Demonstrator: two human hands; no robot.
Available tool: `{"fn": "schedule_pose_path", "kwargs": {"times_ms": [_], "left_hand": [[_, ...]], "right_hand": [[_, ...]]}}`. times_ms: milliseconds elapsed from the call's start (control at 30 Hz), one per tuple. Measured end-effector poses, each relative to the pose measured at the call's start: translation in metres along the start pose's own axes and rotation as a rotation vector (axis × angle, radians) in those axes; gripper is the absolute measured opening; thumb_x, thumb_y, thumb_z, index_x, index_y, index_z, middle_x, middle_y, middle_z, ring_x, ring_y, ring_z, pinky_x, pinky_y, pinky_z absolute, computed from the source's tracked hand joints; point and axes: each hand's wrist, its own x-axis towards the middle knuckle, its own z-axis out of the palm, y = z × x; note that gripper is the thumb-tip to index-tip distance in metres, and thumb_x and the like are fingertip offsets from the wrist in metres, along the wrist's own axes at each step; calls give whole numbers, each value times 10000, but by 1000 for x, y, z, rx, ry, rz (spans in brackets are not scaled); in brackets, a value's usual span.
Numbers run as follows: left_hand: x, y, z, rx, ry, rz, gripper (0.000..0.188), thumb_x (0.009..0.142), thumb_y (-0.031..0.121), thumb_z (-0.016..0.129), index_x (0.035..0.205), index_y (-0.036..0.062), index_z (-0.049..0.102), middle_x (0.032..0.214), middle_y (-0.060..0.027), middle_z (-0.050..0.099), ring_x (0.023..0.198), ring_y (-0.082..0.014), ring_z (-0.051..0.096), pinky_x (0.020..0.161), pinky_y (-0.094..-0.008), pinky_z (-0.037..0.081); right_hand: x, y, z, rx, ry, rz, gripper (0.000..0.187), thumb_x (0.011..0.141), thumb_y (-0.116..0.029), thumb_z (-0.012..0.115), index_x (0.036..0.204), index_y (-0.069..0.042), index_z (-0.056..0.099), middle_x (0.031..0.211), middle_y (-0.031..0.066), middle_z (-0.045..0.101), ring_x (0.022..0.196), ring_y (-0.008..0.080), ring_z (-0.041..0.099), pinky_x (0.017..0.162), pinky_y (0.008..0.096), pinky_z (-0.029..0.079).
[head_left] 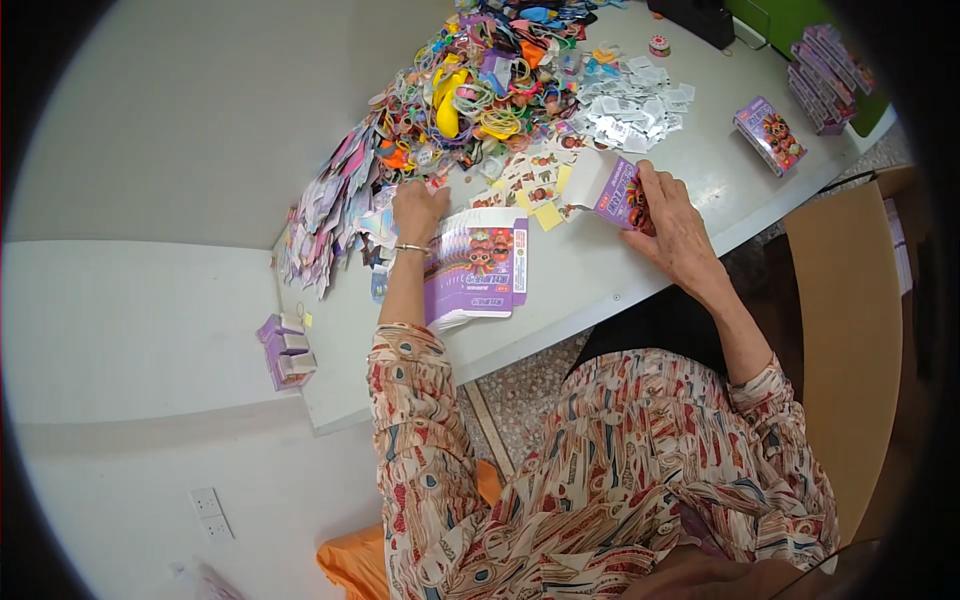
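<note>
My right hand grips a small purple carton with a cartoon print, its white flap standing up at the open end. Over the table, my left hand has its fingers curled together beside shiny pastel packets; anything between the fingertips is too small to make out. Just below that hand lies a fanned stack of flattened purple cartons. Small printed picture cards and yellow slips are scattered between my two hands.
A big heap of colourful trinkets and bands covers the table's far side. Small white packets lie right of it. One filled carton and several stacked cartons stand at right, above a large cardboard box. More cartons sit at the left corner.
</note>
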Motion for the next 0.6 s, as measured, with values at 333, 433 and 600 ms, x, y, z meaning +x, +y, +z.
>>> {"fn": "schedule_pose_path", "kwargs": {"times_ms": [333, 433, 600], "left_hand": [[13, -37, -28, -92, -25, 124, 202, 729, 192, 611, 757, -5, 648, 788, -210, 651, 741, -362, 643, 679, -452, 506], [12, -44, -45, -226, -128, 171, 192, 744, 182, 664, 869, 36, 665, 837, -168, 669, 783, -345, 643, 737, -427, 508], [-24, -79, -25, -143, -158, 209, 504, 644, 243, 820, 1082, 76, 635, 962, -166, 648, 965, -364, 597, 853, -413, 489]], "right_hand": [[1, -2, 0, 3, -31, 8, 876, 682, -115, 764, 1390, 39, 272, 1155, 209, 477, 1051, 357, 486, 915, 425, 449], [-2, 5, -1, -8, -9, 12, 881, 681, -114, 763, 1395, 37, 269, 1154, 209, 477, 1048, 356, 488, 914, 425, 449], [0, 0, 0, -9, -7, 3, 881, 686, -117, 759, 1399, 36, 265, 1152, 207, 478, 1044, 355, 490, 914, 425, 449]]}}
